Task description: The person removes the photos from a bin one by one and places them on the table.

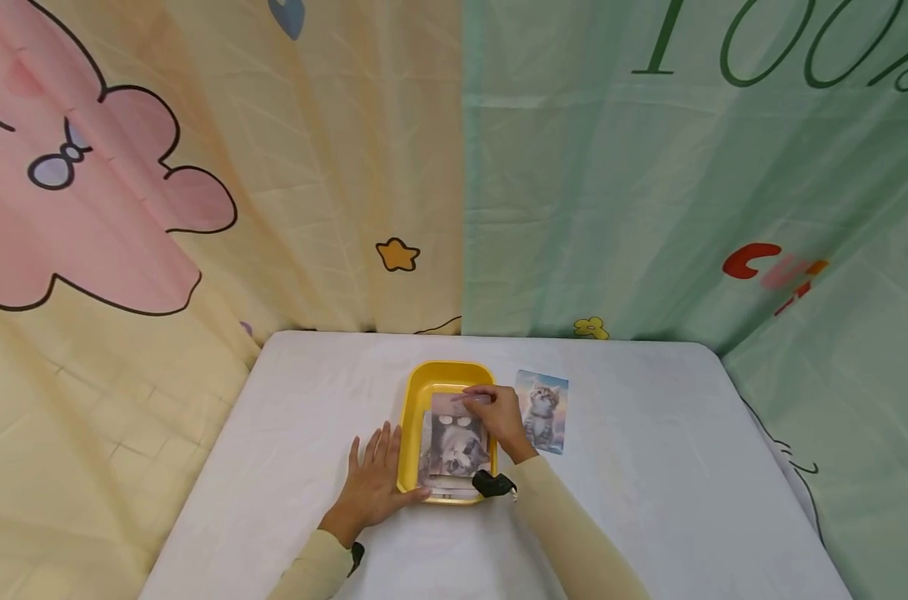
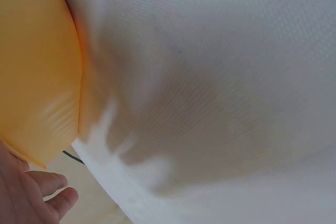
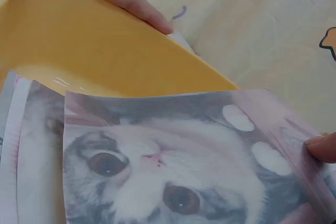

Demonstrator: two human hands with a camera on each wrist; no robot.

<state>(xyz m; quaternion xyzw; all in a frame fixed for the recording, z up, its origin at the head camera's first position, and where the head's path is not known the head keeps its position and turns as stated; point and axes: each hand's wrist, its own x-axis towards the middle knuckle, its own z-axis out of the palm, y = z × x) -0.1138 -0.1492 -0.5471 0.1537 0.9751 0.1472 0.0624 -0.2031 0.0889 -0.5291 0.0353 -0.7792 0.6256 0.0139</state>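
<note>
A yellow tray (image 1: 416,383) stands on the white table with several cat picture cards inside. My right hand (image 1: 499,415) pinches the top card (image 1: 457,446) near its far right corner. In the right wrist view that kitten card (image 3: 157,166) appears large and upside down, overlapping other cards (image 3: 39,145) beneath it, and one fingertip (image 3: 321,148) shows at its edge. My left hand (image 1: 375,479) rests with fingers spread along the tray's left side, thumb over the near left corner. In the left wrist view, its fingers (image 2: 50,184) lie beside the yellow wall (image 2: 39,61).
Just right of the tray, another kitten card (image 1: 544,412) lies face up on the white table (image 1: 649,467). Patterned curtains (image 1: 334,167) hang behind the table and at both sides. A black wrist camera (image 1: 493,484) overlaps the tray's near right corner.
</note>
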